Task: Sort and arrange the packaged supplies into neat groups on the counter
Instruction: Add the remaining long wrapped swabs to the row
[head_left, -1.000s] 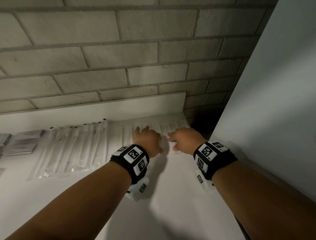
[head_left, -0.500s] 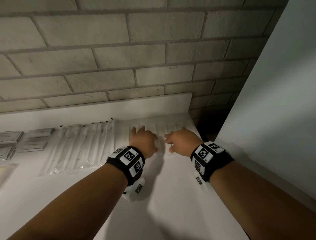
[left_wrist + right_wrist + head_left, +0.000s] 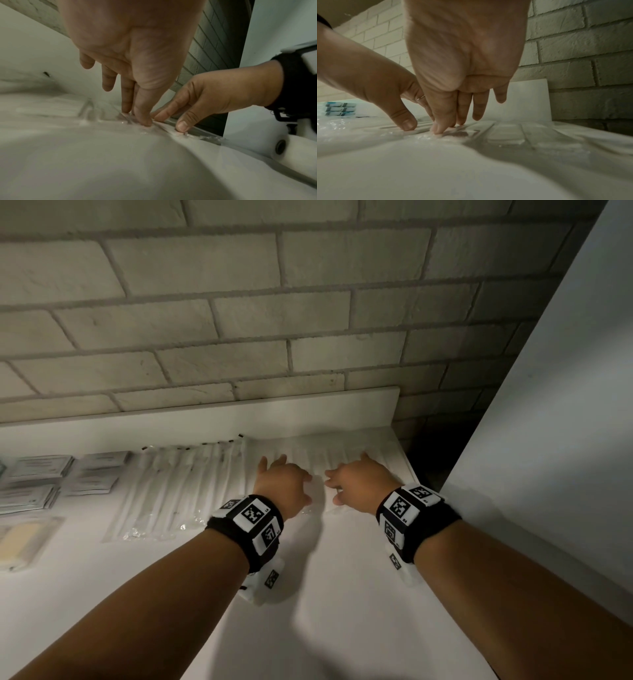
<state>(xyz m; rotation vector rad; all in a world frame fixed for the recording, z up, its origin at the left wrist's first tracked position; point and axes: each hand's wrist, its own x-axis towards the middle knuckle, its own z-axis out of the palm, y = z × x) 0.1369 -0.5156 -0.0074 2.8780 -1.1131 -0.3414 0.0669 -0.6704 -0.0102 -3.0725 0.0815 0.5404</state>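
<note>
A row of long clear packets lies along the back of the white counter, with a second row of black-tipped clear packets to its left. My left hand and right hand rest side by side on the right row, palms down. In the left wrist view the left hand's thumb and straight fingers press on the crinkled wrappers, and the right hand presses beside it. In the right wrist view the right hand and left hand touch neighbouring packets. Neither hand grips anything.
Flat grey sachets lie in stacks at the far left, with a beige pad in a clear wrapper in front of them. A brick wall backs the counter. A white panel closes off the right side, with a dark gap at the corner.
Both hands have slid a little to the left along the row of clear packets. The head view has turned left, bringing more of the sachets into sight.
</note>
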